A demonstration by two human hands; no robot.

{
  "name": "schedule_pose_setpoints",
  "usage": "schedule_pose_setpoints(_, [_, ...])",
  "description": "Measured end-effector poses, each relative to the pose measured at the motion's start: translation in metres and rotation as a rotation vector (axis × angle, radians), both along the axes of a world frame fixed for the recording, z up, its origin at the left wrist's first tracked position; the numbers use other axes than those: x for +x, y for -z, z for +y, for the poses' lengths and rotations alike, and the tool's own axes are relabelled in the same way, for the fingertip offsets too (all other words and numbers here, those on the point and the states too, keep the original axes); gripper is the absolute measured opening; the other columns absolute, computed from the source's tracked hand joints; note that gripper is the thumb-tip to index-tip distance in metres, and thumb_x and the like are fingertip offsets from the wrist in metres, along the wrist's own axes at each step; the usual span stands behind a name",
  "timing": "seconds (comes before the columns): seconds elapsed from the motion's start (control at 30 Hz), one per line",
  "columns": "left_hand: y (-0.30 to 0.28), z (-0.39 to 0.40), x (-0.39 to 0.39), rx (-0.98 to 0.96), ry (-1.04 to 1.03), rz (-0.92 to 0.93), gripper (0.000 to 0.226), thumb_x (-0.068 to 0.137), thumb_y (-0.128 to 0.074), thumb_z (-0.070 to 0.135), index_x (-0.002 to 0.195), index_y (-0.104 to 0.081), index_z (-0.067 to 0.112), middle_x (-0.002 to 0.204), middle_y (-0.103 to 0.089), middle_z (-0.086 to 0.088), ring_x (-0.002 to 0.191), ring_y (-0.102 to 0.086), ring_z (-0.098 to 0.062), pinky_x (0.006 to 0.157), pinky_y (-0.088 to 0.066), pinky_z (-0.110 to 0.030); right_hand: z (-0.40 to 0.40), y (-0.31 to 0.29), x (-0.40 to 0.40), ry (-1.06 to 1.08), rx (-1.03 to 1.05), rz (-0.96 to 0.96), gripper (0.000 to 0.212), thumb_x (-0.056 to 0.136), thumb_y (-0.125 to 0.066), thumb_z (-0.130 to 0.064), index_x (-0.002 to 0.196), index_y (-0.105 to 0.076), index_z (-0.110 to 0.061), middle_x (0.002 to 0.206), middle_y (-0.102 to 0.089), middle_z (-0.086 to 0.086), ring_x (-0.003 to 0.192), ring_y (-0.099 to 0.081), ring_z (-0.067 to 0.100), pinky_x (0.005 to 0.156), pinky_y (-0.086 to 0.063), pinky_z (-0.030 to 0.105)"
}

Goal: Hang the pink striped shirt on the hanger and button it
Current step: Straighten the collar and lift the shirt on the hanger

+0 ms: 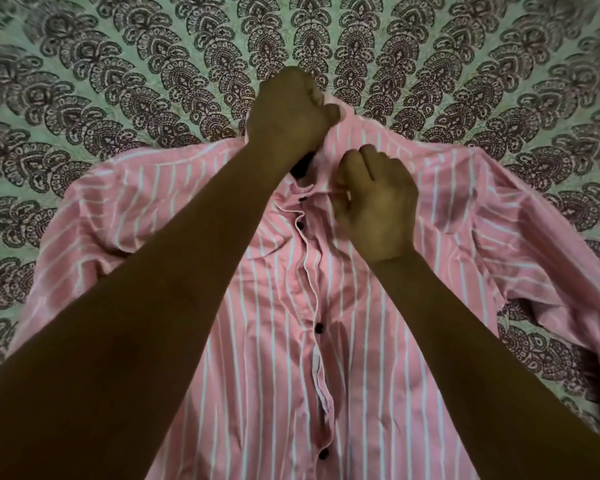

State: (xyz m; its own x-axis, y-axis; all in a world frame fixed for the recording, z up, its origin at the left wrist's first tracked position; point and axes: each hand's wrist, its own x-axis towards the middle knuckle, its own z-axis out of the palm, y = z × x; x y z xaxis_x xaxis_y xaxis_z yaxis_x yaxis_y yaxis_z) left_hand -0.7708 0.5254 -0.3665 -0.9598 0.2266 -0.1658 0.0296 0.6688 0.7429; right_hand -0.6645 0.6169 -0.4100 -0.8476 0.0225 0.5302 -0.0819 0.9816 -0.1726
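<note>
Bedspread (84, 81): green cloth with a dark paisley print, under everything and visible on the left, far and right sides.
Left hand (288, 112): farthest of the two, fist curled round the left collar edge at the neck opening, holding the cloth bunched.
Hanger (300, 166): only a small dark patch shows in the neck opening just near of that hand (probably the hanger; too little shows to be sure).
Shirt (257, 341): pink with white stripes, laid front-up on the bedspread, filling the middle of the view.
Buttons (319, 329): dark, running down the centre placket; several look fastened, though the placket gapes between them.
Right hand (378, 206): fingers curled, pinching the right placket edge just below the collar.
Step in hand: closing the top of the front, near the collar.
Next move: likely bring the two edges together and seat the topmost button through its hole, keeping the collar taut.
Orientation: collar points far, hem points near; long axis runs near to far, sleeves spread left and right.
</note>
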Motion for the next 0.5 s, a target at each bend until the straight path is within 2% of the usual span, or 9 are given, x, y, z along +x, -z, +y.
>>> schedule_pose_setpoints(0.07, [0.004,0.001,-0.001,0.054,0.002,0.004,0.03,0.076,-0.072,0.027,0.056,-0.05,0.023,0.056,-0.058,0.006,0.052,-0.059,-0.014,0.062,-0.052,-0.029,-0.004,0.004,-0.003,-0.042,0.051,-0.038,0.028,0.075,-0.063,-0.036,0.073,-0.05,-0.011,0.061,-0.056,0.009,0.052,-0.051,0.029,0.054,-0.024,0.032])
schedule_pose_setpoints(0.17, [0.004,-0.011,-0.002,0.111,0.031,-0.092,0.016,0.084,-0.065,0.018,0.069,-0.062,0.015,0.062,-0.061,0.004,0.039,-0.051,0.001,0.047,-0.041,-0.015,-0.002,0.014,0.003,-0.199,0.078,-0.201,0.022,0.073,-0.068,-0.034,0.071,-0.059,-0.014,0.065,-0.059,0.005,0.056,-0.057,0.026,0.052,-0.035,0.029])
schedule_pose_setpoints(0.23, [0.003,-0.026,-0.004,0.077,0.056,-0.077,0.008,0.085,-0.063,0.012,0.087,-0.069,0.008,0.073,-0.065,-0.001,0.05,-0.051,0.001,0.057,-0.042,-0.015,0.005,0.017,0.011,-0.319,-0.033,-0.293,0.017,0.078,-0.058,-0.03,0.074,-0.064,-0.014,0.069,-0.061,0.006,0.061,-0.058,0.028,0.058,-0.04,0.03])
schedule_pose_setpoints(0.27, [0.002,-0.035,-0.004,0.057,0.087,-0.058,0.012,0.084,-0.062,0.007,0.094,-0.069,0.008,0.082,-0.066,-0.005,0.058,-0.053,0.0,0.063,-0.044,-0.014,0.008,0.013,0.015,-0.319,-0.126,-0.306,0.02,0.079,-0.052,-0.028,0.074,-0.065,-0.013,0.07,-0.062,0.007,0.062,-0.059,0.029,0.06,-0.042,0.032])
schedule_pose_setpoints(0.33, [-0.002,-0.05,0.0,-0.001,0.191,-0.085,0.027,0.083,-0.055,-0.005,0.098,-0.069,0.012,0.093,-0.066,-0.008,0.072,-0.056,-0.003,0.063,-0.043,-0.003,0.014,0.005,0.018,-0.22,-0.306,-0.238,0.023,0.077,-0.046,-0.019,0.082,-0.066,-0.01,0.079,-0.064,0.01,0.065,-0.061,0.031,0.058,-0.047,0.034])
schedule_pose_setpoints(0.37, [-0.004,-0.055,0.001,-0.043,0.255,-0.092,0.034,0.081,-0.05,-0.01,0.099,-0.069,0.012,0.096,-0.066,-0.008,0.075,-0.056,-0.002,0.06,-0.04,0.002,0.016,0.001,0.015,-0.166,-0.364,-0.202,0.028,0.076,-0.044,-0.013,0.092,-0.066,-0.009,0.089,-0.065,0.013,0.068,-0.062,0.032,0.059,-0.049,0.035])
schedule_pose_setpoints(0.43, [-0.009,-0.064,0.002,-0.161,0.394,-0.097,0.043,0.078,-0.043,-0.015,0.103,-0.069,0.009,0.107,-0.063,-0.008,0.08,-0.057,0.0,0.055,-0.037,0.002,0.019,-0.008,0.0,-0.173,-0.356,-0.221,0.044,0.074,-0.042,-0.005,0.114,-0.059,-0.011,0.121,-0.057,0.014,0.08,-0.062,0.029,0.065,-0.051,0.035])
schedule_pose_setpoints(0.47, [-0.01,-0.068,0.002,-0.216,0.459,-0.091,0.045,0.076,-0.043,-0.013,0.106,-0.068,0.01,0.115,-0.059,-0.01,0.094,-0.057,-0.007,0.064,-0.039,-0.003,0.02,-0.013,-0.01,-0.242,-0.296,-0.278,0.049,0.074,-0.044,-0.004,0.12,-0.057,-0.014,0.134,-0.049,0.013,0.086,-0.062,0.028,0.07,-0.05,0.035])
schedule_pose_setpoints(0.5, [-0.01,-0.07,0.0,-0.295,0.538,-0.051,0.045,0.075,-0.045,-0.008,0.107,-0.068,0.012,0.124,-0.054,-0.013,0.112,-0.051,-0.017,0.081,-0.038,-0.009,0.022,-0.017,-0.02,-0.323,-0.22,-0.345,0.046,0.075,-0.046,-0.007,0.118,-0.058,-0.016,0.141,-0.043,0.012,0.091,-0.061,0.028,0.074,-0.05,0.035])
